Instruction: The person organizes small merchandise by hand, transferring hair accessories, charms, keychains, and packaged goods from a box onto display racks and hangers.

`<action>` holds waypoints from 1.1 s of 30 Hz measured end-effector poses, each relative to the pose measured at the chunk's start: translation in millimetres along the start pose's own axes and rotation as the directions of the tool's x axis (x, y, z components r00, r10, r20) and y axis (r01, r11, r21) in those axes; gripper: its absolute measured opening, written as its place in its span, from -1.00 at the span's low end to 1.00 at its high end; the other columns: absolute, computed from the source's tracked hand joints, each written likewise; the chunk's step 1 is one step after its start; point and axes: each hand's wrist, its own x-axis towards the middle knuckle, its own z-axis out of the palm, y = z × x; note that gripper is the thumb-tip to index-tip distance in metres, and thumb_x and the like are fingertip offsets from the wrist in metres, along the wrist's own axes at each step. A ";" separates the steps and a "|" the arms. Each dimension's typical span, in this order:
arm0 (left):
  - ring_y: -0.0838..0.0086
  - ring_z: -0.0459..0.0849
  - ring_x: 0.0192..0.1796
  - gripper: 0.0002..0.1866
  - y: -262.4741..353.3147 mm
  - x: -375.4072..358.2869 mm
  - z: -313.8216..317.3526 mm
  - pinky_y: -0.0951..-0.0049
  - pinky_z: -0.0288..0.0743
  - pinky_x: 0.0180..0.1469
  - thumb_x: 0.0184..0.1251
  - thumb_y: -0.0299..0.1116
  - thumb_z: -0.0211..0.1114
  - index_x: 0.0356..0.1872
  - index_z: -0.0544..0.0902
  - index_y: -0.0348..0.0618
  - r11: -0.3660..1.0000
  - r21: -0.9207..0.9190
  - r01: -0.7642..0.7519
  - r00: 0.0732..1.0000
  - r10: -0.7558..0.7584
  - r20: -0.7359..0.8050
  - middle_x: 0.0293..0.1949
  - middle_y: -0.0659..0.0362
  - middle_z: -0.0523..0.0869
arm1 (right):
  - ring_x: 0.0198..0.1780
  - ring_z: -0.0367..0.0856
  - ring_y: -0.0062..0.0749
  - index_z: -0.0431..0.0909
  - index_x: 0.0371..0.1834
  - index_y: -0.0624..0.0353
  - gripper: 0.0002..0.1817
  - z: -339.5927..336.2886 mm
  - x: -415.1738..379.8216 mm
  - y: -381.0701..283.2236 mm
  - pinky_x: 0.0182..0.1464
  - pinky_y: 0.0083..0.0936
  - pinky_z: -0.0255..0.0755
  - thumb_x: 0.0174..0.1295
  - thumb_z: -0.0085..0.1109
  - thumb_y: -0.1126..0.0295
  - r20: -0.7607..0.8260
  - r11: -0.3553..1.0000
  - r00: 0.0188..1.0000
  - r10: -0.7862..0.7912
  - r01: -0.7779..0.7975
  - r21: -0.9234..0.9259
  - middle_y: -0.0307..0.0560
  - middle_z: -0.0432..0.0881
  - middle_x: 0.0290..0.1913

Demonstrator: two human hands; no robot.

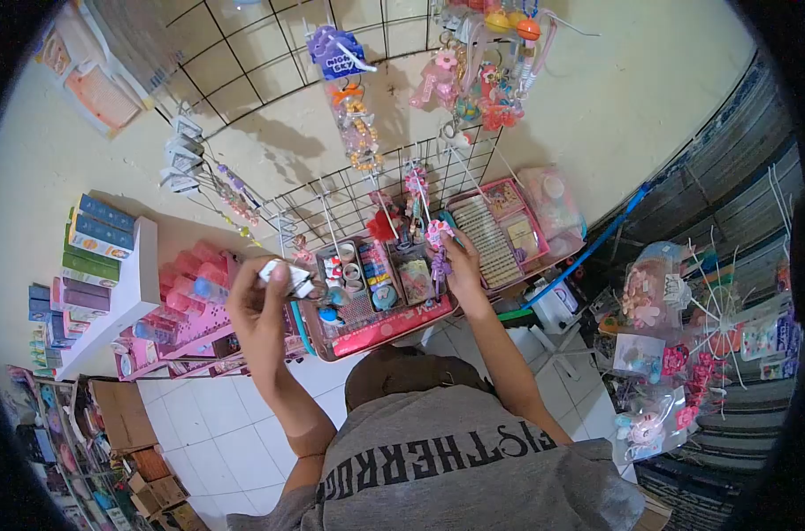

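- Left grip (259,305): thumb and fingers closed on a small white piece (287,278) with dark marks, held raised just beside the left end of the tray (367,350).
- Right grip (463,271): thumb and fingertips closed in a pinch on a pink-and-purple charm (439,237), in front of the wall grid (287,200). Whether the charm is also on a hook cannot be told.
- Handling, charm: probably light, its purple lower part apt to swing; best taken by the pink upper part, where the fingers lie. Small joins may be fragile.
- Handling, white piece: probably light and fairly stiff, perhaps slippery if smooth; an edge hold between thumb and fingers should suit it.
- Writing, upper grid: a purple tag (336,53) reads "NIGH" and "SKY", partly covered by a white hook end.
- Writing, elsewhere: large dark capitals cross the grey shirt (473,478), "FIST" among them. Print on the boxes (102,228) at left is too small to read; no brand is legible.
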 end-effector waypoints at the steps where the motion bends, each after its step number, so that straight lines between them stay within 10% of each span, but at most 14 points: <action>1: 0.73 0.41 -0.49 -0.89 -5.8 2.4 1.6 0.74 0.27 -0.44 0.10 -0.44 0.11 -0.43 0.46 -0.28 0.999 -0.042 0.016 0.999 -0.014 0.050 -0.55 0.30 0.49 | -0.37 0.48 -0.49 0.41 -0.29 0.27 -0.81 -1.1 2.5 2.8 -0.30 -0.49 0.47 0.00 0.08 0.49 0.002 1.000 1.000 -0.002 0.002 0.001 -0.17 0.49 -0.39; 15: 0.53 0.51 -0.53 -0.81 -24.6 15.3 29.2 0.59 0.47 -0.45 0.14 -0.37 0.05 -0.29 0.41 -0.29 0.923 -0.276 0.266 0.962 -0.239 0.128 -0.56 0.19 0.50 | -0.43 0.40 -0.69 0.46 -0.33 0.28 -0.79 -7.1 33.9 29.5 -0.42 -0.82 0.22 -0.05 0.16 0.46 -0.119 0.972 0.977 -0.174 0.151 -0.181 -0.25 0.51 -0.47; 19: 0.61 0.37 -0.54 -0.77 -36.8 22.9 33.7 0.68 0.24 -0.56 0.20 -0.31 -0.05 -0.24 0.35 -0.27 0.804 -0.500 0.322 0.946 -0.298 0.130 -0.53 0.23 0.40 | -0.48 0.39 -0.72 0.48 -0.36 0.29 -0.84 0.5 69.4 34.5 -0.47 -0.81 0.21 -0.03 0.12 0.47 -0.153 0.944 0.970 -0.191 0.139 -0.299 -0.29 0.50 -0.51; 22: 0.62 0.19 -0.67 -0.71 -50.2 25.8 32.6 0.69 0.06 -0.66 0.19 -0.29 -0.07 -0.17 0.32 -0.30 0.367 -0.793 0.486 0.874 -0.200 0.444 -0.58 0.24 0.27 | -0.42 0.43 -0.54 0.42 -0.25 0.34 -0.71 -6.5 95.3 43.6 -0.39 -0.67 0.30 -0.05 0.15 0.45 -0.040 0.747 0.931 -0.362 0.264 -0.610 -0.17 0.48 -0.43; 26: 0.64 0.14 -0.72 -0.58 -58.7 26.8 34.8 0.68 0.01 -0.71 0.21 -0.11 -0.14 -0.14 0.32 -0.30 0.126 -0.783 0.609 0.792 -0.150 0.592 -0.54 0.23 0.27 | -0.24 0.39 -0.44 0.23 -0.06 0.30 -0.56 2.0 56.9 29.6 -0.23 -0.62 0.27 0.00 0.10 0.39 -0.220 0.780 0.823 -0.523 0.359 -0.512 -0.06 0.33 -0.12; 29: 0.64 0.14 -0.72 -0.52 -53.4 26.5 42.9 0.68 -0.01 -0.72 0.19 -0.01 -0.13 -0.14 0.34 -0.29 0.023 -0.746 0.666 0.741 -0.138 0.657 -0.54 0.23 0.27 | -0.18 0.37 -0.42 0.27 -0.11 0.27 -0.64 49.9 -11.5 -15.2 -0.10 -0.58 0.22 0.05 0.04 0.34 0.055 0.636 0.783 -0.620 0.543 -0.548 -0.08 0.35 -0.12; 33: 0.66 0.10 -0.74 -0.49 -54.4 25.8 57.5 0.66 -0.07 -0.74 0.16 0.06 -0.12 -0.25 0.36 -0.30 -0.018 -0.761 0.648 0.745 -0.194 0.639 -0.57 0.23 0.24 | -0.21 0.40 -0.49 0.35 -0.20 0.26 -0.70 89.8 -66.4 -51.9 -0.16 -0.61 0.26 0.02 0.06 0.35 0.565 0.604 0.795 -0.223 0.567 -0.559 -0.14 0.47 -0.30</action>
